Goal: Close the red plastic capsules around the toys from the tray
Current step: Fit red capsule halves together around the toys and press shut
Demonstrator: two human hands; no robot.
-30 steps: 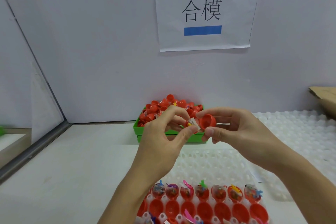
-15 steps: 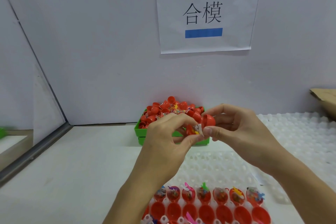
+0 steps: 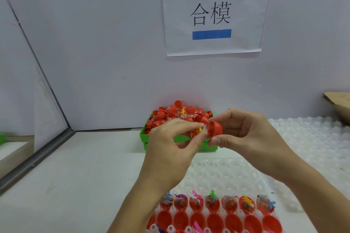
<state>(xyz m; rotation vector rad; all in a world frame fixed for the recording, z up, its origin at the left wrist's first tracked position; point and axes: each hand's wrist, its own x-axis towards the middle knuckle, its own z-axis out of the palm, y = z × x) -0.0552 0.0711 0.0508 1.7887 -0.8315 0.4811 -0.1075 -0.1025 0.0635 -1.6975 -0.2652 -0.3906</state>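
Observation:
My left hand pinches a red capsule half with a bagged yellow toy in it, mostly hidden behind my fingers. My right hand holds the other red capsule half between thumb and fingers, its open side pressed against the toy end. The two halves touch above the table, in front of the green bin. At the bottom a white tray holds a row of red capsule halves with bagged toys and a row of empty-looking red halves below it.
A green bin heaped with red capsules stands against the back wall. More white bumpy trays lie at the right, with a cardboard box beyond. A paper sign hangs on the wall. A metal rail runs along the left.
My right hand has brought its red half leftward onto the toy half held by my left hand; the gap between the halves has closed. Both hands rose slightly in view.

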